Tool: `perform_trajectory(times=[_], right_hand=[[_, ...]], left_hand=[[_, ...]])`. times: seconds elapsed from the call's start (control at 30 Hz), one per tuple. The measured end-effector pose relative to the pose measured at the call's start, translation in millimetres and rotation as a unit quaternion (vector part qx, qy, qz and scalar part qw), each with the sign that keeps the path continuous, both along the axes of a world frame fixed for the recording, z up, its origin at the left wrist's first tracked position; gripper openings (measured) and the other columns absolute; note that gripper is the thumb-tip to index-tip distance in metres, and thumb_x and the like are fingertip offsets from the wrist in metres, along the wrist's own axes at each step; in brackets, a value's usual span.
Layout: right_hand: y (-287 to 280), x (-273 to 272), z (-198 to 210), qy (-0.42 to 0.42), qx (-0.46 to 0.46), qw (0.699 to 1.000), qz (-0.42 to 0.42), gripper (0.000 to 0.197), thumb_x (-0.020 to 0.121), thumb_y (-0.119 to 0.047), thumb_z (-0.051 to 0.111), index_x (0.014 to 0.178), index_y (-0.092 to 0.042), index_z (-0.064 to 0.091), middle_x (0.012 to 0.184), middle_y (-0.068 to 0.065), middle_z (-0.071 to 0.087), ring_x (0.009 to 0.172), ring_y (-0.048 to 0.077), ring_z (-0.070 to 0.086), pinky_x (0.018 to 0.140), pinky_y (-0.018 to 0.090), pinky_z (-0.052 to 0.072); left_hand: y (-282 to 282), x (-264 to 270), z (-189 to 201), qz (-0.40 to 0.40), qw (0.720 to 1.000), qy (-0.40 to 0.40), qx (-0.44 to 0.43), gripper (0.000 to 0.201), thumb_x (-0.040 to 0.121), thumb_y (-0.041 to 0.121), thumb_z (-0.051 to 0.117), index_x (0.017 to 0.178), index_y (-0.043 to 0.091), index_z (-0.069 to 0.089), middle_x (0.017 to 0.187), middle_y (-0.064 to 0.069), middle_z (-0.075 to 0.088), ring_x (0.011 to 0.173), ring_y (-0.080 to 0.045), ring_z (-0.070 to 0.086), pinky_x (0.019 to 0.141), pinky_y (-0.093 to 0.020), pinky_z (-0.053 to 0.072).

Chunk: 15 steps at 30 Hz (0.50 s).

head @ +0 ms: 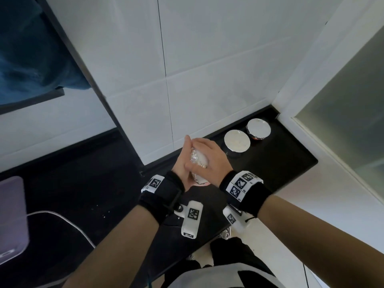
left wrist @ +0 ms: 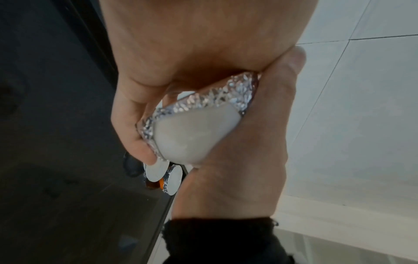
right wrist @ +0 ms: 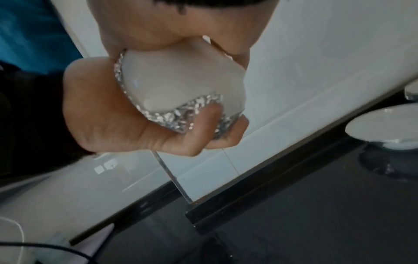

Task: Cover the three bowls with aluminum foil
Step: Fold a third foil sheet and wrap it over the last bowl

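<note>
Nearest to us, both hands are brought together above the front part of the black counter point(head: 286, 163), clamped on one small white bowl point(head: 201, 160) lifted off the surface. The left hand point(head: 182, 163) stands on edge against the bowl's left side, fingers straight and pointing away from us toward the wall. The right hand point(head: 207, 156) curls over the bowl from the right, its fingers point(right wrist: 208, 123) pressing the crinkled aluminum foil point(left wrist: 228, 94) against the rim. The bowl is tipped on its side — its foil-covered mouth turned to the left, toward the left palm, and its bare white base facing the right; we cannot tell the exact tilt.

Farther back on the counter, near the tiled wall point(head: 207, 59), stand two more bowls, upright and close beside each other: a middle covered bowl point(head: 236, 143) and, beyond it toward the corner, a far covered bowl point(head: 258, 129) — both with flat foil tops facing up.
</note>
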State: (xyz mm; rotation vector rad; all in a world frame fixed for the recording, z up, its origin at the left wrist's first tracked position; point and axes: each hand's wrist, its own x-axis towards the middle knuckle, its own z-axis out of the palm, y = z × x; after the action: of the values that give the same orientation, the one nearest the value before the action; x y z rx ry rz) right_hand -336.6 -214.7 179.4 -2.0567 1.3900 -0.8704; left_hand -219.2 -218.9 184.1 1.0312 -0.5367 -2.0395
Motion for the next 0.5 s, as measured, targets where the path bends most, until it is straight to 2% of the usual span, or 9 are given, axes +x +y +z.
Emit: perform_trajectory(times=[0.07,0.13,0.23,0.33,0.4,0.5], right_hand=[[-4.0,7.9,-1.6,-0.053,-0.020,0.998,-0.040,0.055,0.081,-0.052,0.055,0.118,-0.012,0.067,0.124,0.001,0.061,0.117,0.016,0.051,0.103,0.030,0.040],[-7.4,12.7,-5.8,-0.074,-0.038,0.994,-0.067,0.042,0.083,-0.043,0.056,0.108,-0.013,0.072,0.117,0.000,0.065,0.112,0.018,0.056,0.100,0.030,0.043],[-9.6,19.8,-6.8,-0.096,-0.057,0.990,-0.083,0.031,0.085,-0.033,0.056,0.098,-0.012,0.075,0.107,-0.002,0.070,0.105,0.018,0.061,0.097,0.028,0.045],[-12.4,23.8,-9.1,-0.129,-0.048,0.983,-0.118,0.025,0.087,-0.025,0.057,0.094,-0.011,0.077,0.100,-0.004,0.072,0.100,0.014,0.064,0.096,0.029,0.049],[-11.6,26.6,-10.8,-0.167,-0.007,0.977,-0.133,0.018,0.087,-0.018,0.060,0.092,-0.011,0.076,0.097,-0.006,0.072,0.099,0.010,0.066,0.095,0.032,0.051],[-10.4,27.8,-7.5,-0.220,0.042,0.963,-0.152,0.017,0.088,-0.011,0.061,0.099,-0.012,0.073,0.101,-0.005,0.071,0.098,0.004,0.065,0.092,0.030,0.052]], left_hand=[[-2.6,0.3,3.7,0.001,1.000,0.012,0.010,0.067,0.088,0.074,0.034,0.107,0.019,0.066,0.102,-0.008,0.071,0.097,-0.027,0.068,0.088,-0.047,0.051],[-4.0,-1.6,5.2,0.022,0.999,0.027,0.035,0.069,0.086,0.075,0.038,0.114,0.018,0.064,0.109,-0.009,0.069,0.105,-0.029,0.066,0.092,-0.047,0.050],[-6.2,-2.6,4.2,0.045,0.997,0.027,0.048,0.073,0.087,0.075,0.036,0.124,0.016,0.060,0.115,-0.010,0.069,0.110,-0.029,0.065,0.093,-0.046,0.050],[-7.2,-0.8,-0.4,0.040,0.997,0.021,0.061,0.073,0.090,0.074,0.029,0.121,0.017,0.062,0.112,-0.009,0.070,0.104,-0.028,0.067,0.090,-0.044,0.051],[-5.2,3.5,-5.4,0.041,0.996,0.026,0.076,0.069,0.090,0.073,0.030,0.115,0.019,0.065,0.114,-0.008,0.070,0.106,-0.028,0.066,0.093,-0.045,0.049],[-2.4,10.8,-11.6,0.028,0.996,0.032,0.084,0.059,0.093,0.063,0.032,0.114,0.020,0.065,0.112,-0.008,0.071,0.106,-0.028,0.065,0.087,-0.046,0.051]])
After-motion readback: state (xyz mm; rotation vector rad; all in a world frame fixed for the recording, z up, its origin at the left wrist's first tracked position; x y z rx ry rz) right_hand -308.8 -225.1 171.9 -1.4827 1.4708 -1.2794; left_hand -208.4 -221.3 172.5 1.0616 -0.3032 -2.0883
